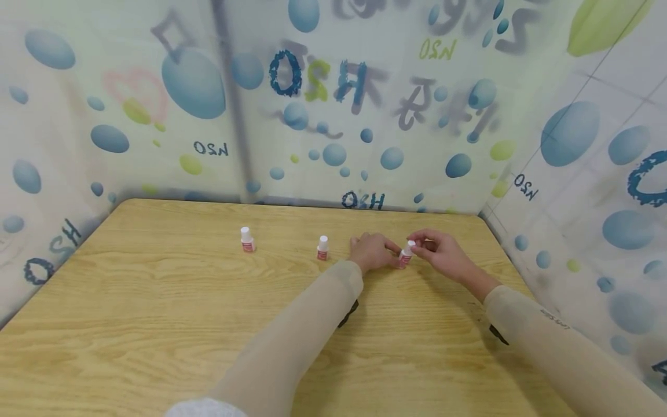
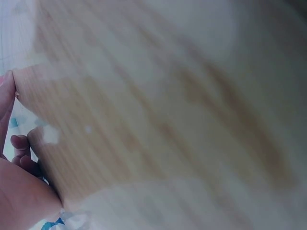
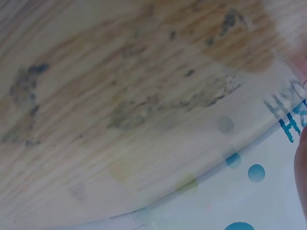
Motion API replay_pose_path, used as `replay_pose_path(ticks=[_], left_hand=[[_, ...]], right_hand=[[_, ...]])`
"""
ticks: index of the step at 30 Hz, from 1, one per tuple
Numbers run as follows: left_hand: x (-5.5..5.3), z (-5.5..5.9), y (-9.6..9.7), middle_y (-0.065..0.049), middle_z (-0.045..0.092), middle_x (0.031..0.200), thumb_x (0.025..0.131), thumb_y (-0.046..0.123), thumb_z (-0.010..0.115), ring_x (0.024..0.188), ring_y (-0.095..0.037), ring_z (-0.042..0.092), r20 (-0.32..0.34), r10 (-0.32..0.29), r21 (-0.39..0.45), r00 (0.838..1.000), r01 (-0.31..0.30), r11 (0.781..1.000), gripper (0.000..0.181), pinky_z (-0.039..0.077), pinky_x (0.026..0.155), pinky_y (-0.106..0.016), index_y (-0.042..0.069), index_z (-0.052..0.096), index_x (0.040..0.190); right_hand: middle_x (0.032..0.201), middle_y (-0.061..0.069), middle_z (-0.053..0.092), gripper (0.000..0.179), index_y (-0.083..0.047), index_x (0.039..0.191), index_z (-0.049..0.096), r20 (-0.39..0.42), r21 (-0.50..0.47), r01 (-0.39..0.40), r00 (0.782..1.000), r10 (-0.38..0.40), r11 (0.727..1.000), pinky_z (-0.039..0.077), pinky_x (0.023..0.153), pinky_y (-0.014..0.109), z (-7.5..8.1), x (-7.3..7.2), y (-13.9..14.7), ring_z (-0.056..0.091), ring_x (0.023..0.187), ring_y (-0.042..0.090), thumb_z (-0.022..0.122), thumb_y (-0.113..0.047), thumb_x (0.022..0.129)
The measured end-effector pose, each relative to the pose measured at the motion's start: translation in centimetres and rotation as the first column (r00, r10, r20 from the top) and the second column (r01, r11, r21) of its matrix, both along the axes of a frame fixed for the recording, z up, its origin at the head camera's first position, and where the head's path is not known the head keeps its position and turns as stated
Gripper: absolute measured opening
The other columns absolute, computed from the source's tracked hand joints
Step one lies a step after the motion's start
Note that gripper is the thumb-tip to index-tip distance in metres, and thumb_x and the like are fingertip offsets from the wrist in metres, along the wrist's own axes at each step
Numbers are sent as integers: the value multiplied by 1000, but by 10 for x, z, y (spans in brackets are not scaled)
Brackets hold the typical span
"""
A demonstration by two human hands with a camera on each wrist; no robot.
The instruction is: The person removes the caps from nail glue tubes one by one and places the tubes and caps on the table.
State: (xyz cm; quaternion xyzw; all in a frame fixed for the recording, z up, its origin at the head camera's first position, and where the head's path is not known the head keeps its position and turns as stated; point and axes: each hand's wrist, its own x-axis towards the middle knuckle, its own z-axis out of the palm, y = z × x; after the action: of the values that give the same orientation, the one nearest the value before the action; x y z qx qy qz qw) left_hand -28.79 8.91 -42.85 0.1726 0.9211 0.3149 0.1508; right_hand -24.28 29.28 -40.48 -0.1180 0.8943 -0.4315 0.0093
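Observation:
A small white bottle (image 1: 405,255) with a red-and-white label and white cap leans slightly to the right on the wooden table, between my two hands. My left hand (image 1: 371,251) holds its lower part from the left side, thumb and fingertip at the label. From the right, my right hand (image 1: 442,253) pinches the white cap (image 1: 411,244) between thumb and fingers. In the left wrist view, part of the left hand (image 2: 21,187) shows at the left edge. Only a sliver of the right hand (image 3: 302,167) appears in the right wrist view.
Two similar capped bottles stand upright to the left: one bottle (image 1: 323,249) near the left hand, another bottle (image 1: 247,240) farther off. The wooden table (image 1: 156,301) ends at a back wall (image 1: 312,145) covered in printed sheeting; a similar sheet hangs at the right.

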Motion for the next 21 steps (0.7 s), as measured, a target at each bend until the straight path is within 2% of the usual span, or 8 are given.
replay_pose_path(ticks=[6, 10, 16, 18, 21], left_hand=[[-1, -1, 1, 6, 70, 143, 89, 48, 84, 131, -28, 50, 15, 11, -2, 1000, -11, 1000, 39, 26, 111, -50, 37, 79, 126], [-1, -1, 1, 7, 70, 142, 89, 48, 84, 132, -28, 50, 14, 12, 0, 1000, -12, 1000, 39, 25, 111, -51, 37, 79, 125], [-2, -2, 1, 8, 71, 141, 88, 49, 85, 129, -27, 51, 0, 10, 3, 1000, -10, 1000, 39, 26, 109, -50, 37, 79, 125], [-2, -3, 2, 8, 71, 141, 88, 49, 84, 129, -27, 51, 2, 11, -2, 1000, -11, 1000, 39, 27, 109, -50, 37, 79, 125], [-4, -4, 4, 8, 71, 141, 89, 49, 85, 128, -26, 50, 17, 21, -7, 1000, -21, 1000, 38, 26, 109, -49, 37, 79, 124]], right_hand=[[105, 9, 66, 32, -4, 117, 67, 34, 43, 93, 995, -94, 995, 54, 77, 19, 0, 0, -2, 63, 91, 19, 77, -29, 100], [104, 10, 65, 29, -4, 116, 69, 6, 51, 76, 997, -77, 996, 53, 75, 20, 0, 1, -2, 61, 88, 18, 75, -27, 101], [115, 20, 69, 27, 5, 127, 69, -40, 19, 1, 999, 0, 1000, 55, 80, 16, -1, 1, 0, 64, 92, 7, 69, -10, 104], [114, 20, 68, 32, 5, 130, 68, -27, 7, 0, 1000, 0, 1000, 55, 80, 16, -1, 1, -1, 65, 92, 8, 70, -11, 103], [107, 14, 65, 38, 3, 129, 68, 2, 8, 39, 999, -39, 999, 55, 78, 17, 0, 1, -3, 65, 91, 13, 75, -21, 101]])
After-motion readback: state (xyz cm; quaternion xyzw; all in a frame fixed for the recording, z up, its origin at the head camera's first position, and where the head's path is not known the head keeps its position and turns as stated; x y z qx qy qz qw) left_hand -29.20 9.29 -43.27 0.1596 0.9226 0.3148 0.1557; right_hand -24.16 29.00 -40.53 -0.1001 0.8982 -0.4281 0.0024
